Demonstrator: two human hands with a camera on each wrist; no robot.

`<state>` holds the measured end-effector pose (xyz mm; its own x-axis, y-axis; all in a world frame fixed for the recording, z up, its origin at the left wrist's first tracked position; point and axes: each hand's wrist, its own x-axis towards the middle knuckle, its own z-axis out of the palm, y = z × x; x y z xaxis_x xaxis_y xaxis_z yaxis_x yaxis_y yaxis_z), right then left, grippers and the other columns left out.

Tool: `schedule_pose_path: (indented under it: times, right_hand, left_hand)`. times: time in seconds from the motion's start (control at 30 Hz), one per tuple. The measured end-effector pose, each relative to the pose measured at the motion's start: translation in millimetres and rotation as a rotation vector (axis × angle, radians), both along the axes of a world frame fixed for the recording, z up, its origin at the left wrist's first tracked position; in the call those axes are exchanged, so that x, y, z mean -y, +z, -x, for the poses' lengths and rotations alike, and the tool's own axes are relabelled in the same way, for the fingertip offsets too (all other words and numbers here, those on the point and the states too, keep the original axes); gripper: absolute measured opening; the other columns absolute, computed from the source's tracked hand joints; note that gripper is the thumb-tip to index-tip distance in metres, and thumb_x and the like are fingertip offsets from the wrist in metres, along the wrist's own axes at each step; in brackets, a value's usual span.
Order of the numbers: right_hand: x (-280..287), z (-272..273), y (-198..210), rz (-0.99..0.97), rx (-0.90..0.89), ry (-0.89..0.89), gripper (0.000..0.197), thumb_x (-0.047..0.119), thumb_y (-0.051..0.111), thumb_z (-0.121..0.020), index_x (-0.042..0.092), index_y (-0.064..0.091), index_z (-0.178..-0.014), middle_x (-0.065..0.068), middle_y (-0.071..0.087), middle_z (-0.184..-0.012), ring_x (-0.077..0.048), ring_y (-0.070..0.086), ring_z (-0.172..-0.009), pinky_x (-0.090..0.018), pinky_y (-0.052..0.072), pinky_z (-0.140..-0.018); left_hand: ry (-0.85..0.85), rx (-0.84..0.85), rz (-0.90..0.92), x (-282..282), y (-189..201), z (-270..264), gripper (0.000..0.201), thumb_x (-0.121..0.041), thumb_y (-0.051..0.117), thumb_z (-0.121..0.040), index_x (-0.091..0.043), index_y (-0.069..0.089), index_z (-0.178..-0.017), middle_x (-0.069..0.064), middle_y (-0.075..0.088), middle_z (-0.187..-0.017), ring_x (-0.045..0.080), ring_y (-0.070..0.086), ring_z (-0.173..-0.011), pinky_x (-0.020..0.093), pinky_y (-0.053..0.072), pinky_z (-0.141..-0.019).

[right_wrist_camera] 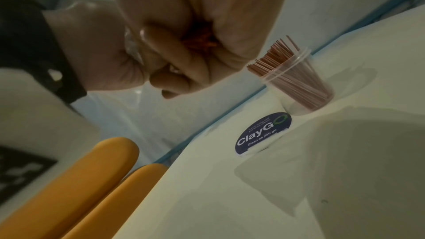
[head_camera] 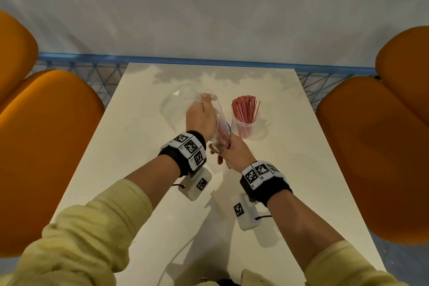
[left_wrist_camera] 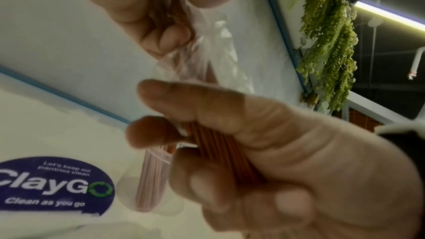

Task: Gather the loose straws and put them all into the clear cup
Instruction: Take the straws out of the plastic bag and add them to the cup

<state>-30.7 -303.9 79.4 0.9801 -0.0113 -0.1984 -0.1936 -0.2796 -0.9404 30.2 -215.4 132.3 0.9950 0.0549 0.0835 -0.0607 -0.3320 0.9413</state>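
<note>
The straws [head_camera: 243, 110] are thin and red, standing bunched in the clear cup [head_camera: 245, 128] right of the hands. The left hand [head_camera: 200, 118] grips a clear bag [head_camera: 221, 132]; the right hand [head_camera: 233, 152] grips its straw-filled lower end.

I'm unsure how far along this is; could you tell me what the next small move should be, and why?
Probably draw the straws free of the bag with the right hand while the left hand holds the bag: the right pinches their exposed ends, the left grips the plastic, and the cup stands close by.
</note>
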Motion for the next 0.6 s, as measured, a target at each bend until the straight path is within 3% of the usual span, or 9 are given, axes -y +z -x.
schedule_pose_path:
  times: [0.1, 0.2, 0.27, 0.33, 0.37, 0.43, 0.53, 0.6]
  right_hand:
    - [-0.5, -1.8, -2.4, -0.049, 0.008, -0.028, 0.004, 0.020, 0.060, -0.089, 0.020, 0.057, -0.087, 0.003, 0.061, -0.067, -0.011, 0.045, -0.045, -0.020, 0.037, -0.046]
    - [2.6, -2.1, -3.4, -0.070, -0.022, -0.093, 0.009, 0.023, 0.061, -0.088, 0.019, 0.059, -0.081, 0.002, 0.056, -0.060, -0.010, 0.041, -0.047, -0.019, 0.035, -0.048]
    - [6.0, -2.3, -6.3, -0.058, -0.010, -0.113, 0.022, 0.024, 0.060, -0.089, 0.021, 0.053, -0.069, 0.003, 0.048, -0.054, -0.004, 0.039, -0.044, -0.017, 0.033, -0.048]
    - [7.1, -1.3, -6.0, -0.093, -0.002, -0.104, 0.026, 0.021, 0.059, -0.091, 0.022, 0.050, -0.065, 0.003, 0.040, -0.052, 0.000, 0.034, -0.039, -0.016, 0.031, -0.046]
    - [7.1, -0.7, -4.8, -0.133, -0.007, -0.103, 0.024, 0.020, 0.059, -0.091, 0.023, 0.052, -0.068, 0.003, 0.039, -0.052, 0.000, 0.034, -0.038, -0.015, 0.030, -0.045]
    - [7.4, 0.1, -1.5, -0.209, -0.016, -0.107, 0.017, 0.019, 0.059, -0.090, 0.022, 0.056, -0.074, 0.002, 0.041, -0.054, 0.001, 0.036, -0.038, -0.013, 0.031, -0.041]
    - [8.8, 2.3, 1.8, -0.211, -0.028, -0.091, 0.010, 0.021, 0.059, -0.090, 0.021, 0.057, -0.080, 0.000, 0.048, -0.057, 0.000, 0.038, -0.038, -0.011, 0.030, -0.038]
    - [9.7, 3.6, 2.4, -0.200, -0.031, -0.092, 0.005, 0.022, 0.059, -0.090, 0.020, 0.058, -0.086, 0.000, 0.051, -0.059, -0.001, 0.038, -0.038, -0.011, 0.031, -0.038]
  left_hand:
    - [-0.064, -0.083, 0.005, -3.7, -0.5, -2.3, 0.039, -0.028, 0.025, -0.099, -0.014, 0.059, -0.086, 0.007, 0.056, -0.069, 0.021, 0.051, -0.067, 0.038, 0.047, -0.080]
    - [-0.117, -0.118, -0.055, -6.9, 0.6, -4.8, 0.049, -0.030, 0.024, -0.099, -0.005, 0.066, -0.100, 0.002, 0.054, -0.066, 0.020, 0.052, -0.071, 0.032, 0.043, -0.082]
    - [-0.132, -0.051, -0.074, -8.2, 5.1, -6.4, 0.051, -0.030, 0.024, -0.101, 0.000, 0.066, -0.105, 0.010, 0.062, -0.076, 0.025, 0.057, -0.081, 0.029, 0.041, -0.081]
    - [-0.112, 0.058, -0.092, -9.7, 8.8, -10.3, 0.047, -0.031, 0.028, -0.102, -0.007, 0.067, -0.112, 0.017, 0.069, -0.096, 0.027, 0.061, -0.096, 0.028, 0.043, -0.086]
    - [-0.087, 0.102, -0.107, -10.7, 10.6, -13.1, 0.044, -0.033, 0.032, -0.101, -0.012, 0.068, -0.113, 0.016, 0.068, -0.096, 0.026, 0.062, -0.096, 0.027, 0.043, -0.086]
    - [-0.042, 0.150, -0.137, -12.1, 14.7, -17.2, 0.040, -0.038, 0.041, -0.097, -0.013, 0.071, -0.109, 0.006, 0.058, -0.079, 0.018, 0.058, -0.081, 0.020, 0.044, -0.077]
    - [-0.003, 0.159, -0.139, -13.0, 17.7, -19.1, 0.037, -0.037, 0.055, -0.091, -0.008, 0.073, -0.103, 0.001, 0.053, -0.074, 0.004, 0.047, -0.057, 0.009, 0.038, -0.059]
    - [0.027, 0.143, -0.081, -16.0, 19.8, -20.7, 0.035, -0.038, 0.061, -0.087, -0.009, 0.074, -0.102, 0.002, 0.063, -0.071, 0.004, 0.052, -0.056, 0.014, 0.046, -0.067]
